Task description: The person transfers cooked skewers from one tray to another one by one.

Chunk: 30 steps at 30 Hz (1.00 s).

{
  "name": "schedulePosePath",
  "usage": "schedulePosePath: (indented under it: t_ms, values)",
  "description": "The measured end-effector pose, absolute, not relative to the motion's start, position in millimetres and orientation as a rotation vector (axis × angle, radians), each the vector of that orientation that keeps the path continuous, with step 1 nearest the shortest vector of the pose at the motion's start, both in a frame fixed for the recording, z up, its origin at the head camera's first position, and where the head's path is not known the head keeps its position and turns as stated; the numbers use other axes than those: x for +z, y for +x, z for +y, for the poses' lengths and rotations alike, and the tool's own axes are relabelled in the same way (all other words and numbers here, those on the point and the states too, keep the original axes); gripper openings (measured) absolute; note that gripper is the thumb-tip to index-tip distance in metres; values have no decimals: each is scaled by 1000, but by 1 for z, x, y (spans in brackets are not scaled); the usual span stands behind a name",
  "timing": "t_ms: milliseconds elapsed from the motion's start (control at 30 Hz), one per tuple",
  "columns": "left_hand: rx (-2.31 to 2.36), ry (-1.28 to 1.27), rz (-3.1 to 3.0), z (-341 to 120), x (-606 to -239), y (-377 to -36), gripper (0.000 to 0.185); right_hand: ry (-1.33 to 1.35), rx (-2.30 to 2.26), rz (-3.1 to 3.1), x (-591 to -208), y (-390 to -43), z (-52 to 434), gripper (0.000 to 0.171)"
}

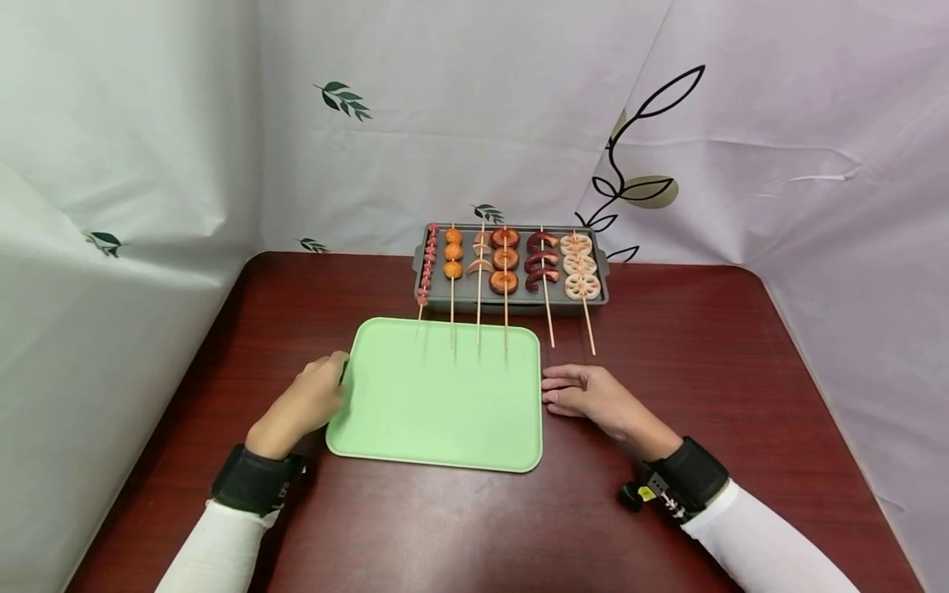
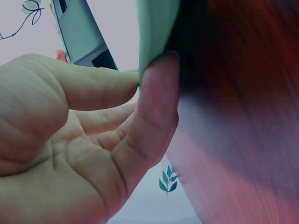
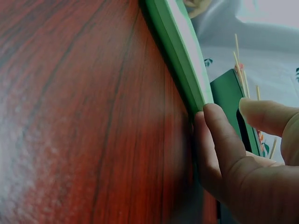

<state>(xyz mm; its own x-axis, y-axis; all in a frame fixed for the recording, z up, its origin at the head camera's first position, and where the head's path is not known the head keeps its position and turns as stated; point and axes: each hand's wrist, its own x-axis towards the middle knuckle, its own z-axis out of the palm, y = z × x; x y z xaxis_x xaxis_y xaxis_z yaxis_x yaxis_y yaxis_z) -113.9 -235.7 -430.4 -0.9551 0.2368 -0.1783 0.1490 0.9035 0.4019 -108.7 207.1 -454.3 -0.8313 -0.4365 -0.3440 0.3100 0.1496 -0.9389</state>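
A light green tray (image 1: 437,403) lies flat on the dark red table in front of me. My left hand (image 1: 332,385) rests at the tray's left edge; in the left wrist view the thumb (image 2: 156,98) and index fingertip touch the green rim (image 2: 156,28), fingers fairly straight. My right hand (image 1: 554,394) lies flat on the table, its straight fingertips against the tray's right edge. The right wrist view shows those fingers (image 3: 217,135) pressed to the rim (image 3: 180,60). Neither hand holds anything.
A grey baking pan (image 1: 602,265) stands behind the green tray, carrying several food skewers: sausage bits, orange balls, rings, lotus slices (image 1: 580,265). Their sticks (image 1: 549,317) overhang toward the green tray. White printed curtains enclose the table on three sides.
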Motion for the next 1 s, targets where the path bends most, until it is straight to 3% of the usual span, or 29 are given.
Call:
schedulePosePath:
  t_ms: [500,1000]
  values:
    - [632,318,2817,-222,-432,-112,40,-111,-1561,2147,-448,-109,206,50]
    - [697,326,2771,-210,-434,-113,40,-151,-1228,2521,-448,-114,215,29]
